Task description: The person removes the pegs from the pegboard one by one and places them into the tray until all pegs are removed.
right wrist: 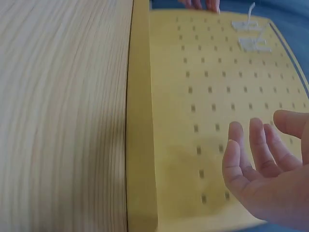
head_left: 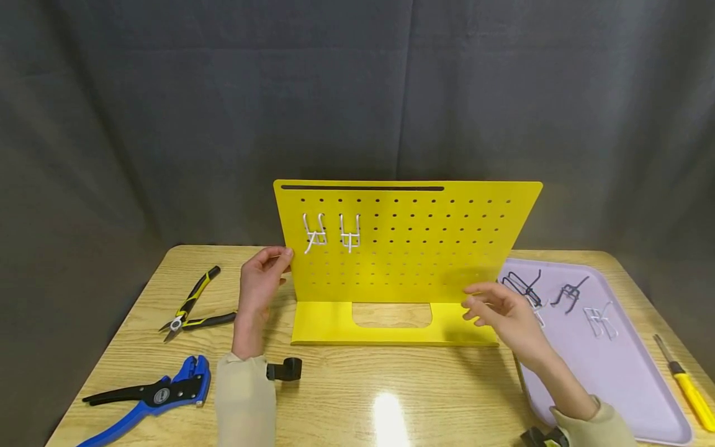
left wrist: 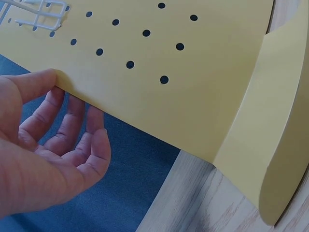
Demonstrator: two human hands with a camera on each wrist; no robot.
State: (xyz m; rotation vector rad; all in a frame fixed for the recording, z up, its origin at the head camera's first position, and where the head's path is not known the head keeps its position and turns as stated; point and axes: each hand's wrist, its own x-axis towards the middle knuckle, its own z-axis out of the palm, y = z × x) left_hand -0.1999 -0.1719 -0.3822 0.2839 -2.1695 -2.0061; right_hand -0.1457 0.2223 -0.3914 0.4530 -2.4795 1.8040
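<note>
A yellow pegboard stands upright on the table, its base folded toward me. Two white wire hooks, a left one and a right one, hang in its upper left holes. My left hand pinches the board's left edge, thumb on the front and fingers behind, as the left wrist view shows. In front of the board's lower right part is my right hand, its fingers loosely bent and nothing between them. The right wrist view shows that hand over the rows of holes.
At right, a lilac tray holds black and white wire hooks; a yellow-handled screwdriver lies beyond it. Diagonal cutters and a blue wire stripper lie at left. A dark curtain hangs behind the table.
</note>
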